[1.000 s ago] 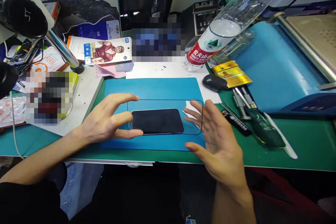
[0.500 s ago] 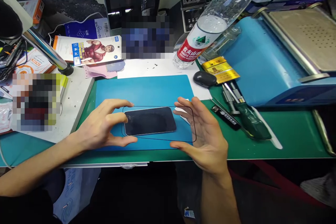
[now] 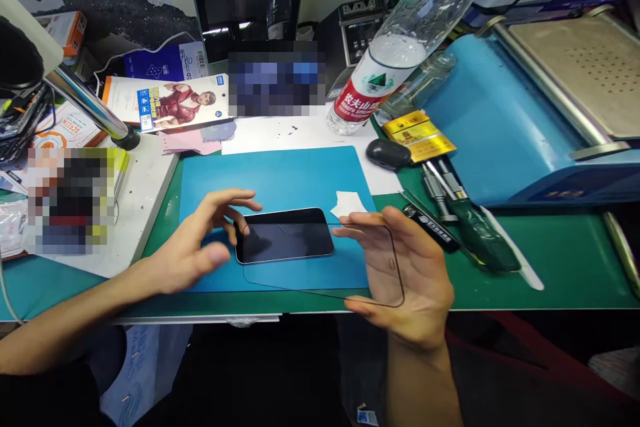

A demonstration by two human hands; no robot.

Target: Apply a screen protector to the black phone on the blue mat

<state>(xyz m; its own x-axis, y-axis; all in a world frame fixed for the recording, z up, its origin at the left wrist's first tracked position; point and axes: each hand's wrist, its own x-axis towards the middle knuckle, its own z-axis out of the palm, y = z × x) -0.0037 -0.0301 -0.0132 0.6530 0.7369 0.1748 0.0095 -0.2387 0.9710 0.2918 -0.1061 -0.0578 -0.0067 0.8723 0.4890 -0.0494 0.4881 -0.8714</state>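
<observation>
My right hand [image 3: 410, 273] grips a clear screen protector [image 3: 320, 277] with a thin black border by its long edges, near the right end. The sheet is tilted and hangs over the lower part of a smartphone [image 3: 285, 235], which lies face up with a dark screen on a blue mat [image 3: 270, 173]. At the phone's left end is my left hand [image 3: 205, 237], fingers apart; one fingertip is at the phone's left edge, and whether it touches I cannot tell. A torn white scrap of paper [image 3: 349, 203] lies on the mat beyond the protector.
A tall water bottle [image 3: 370, 80] stands behind the mat. To the right are a black earbud case [image 3: 388, 154], a yellow pack [image 3: 419, 136], a green-handled screwdriver [image 3: 483, 233] and a blue machine [image 3: 500, 127]. On the left, a lamp post [image 3: 93, 103] rises from a white board [image 3: 145, 193].
My left hand has let go of the protector's left end and opened. My right hand has moved right and toward me with the sheet, uncovering the white scrap.
</observation>
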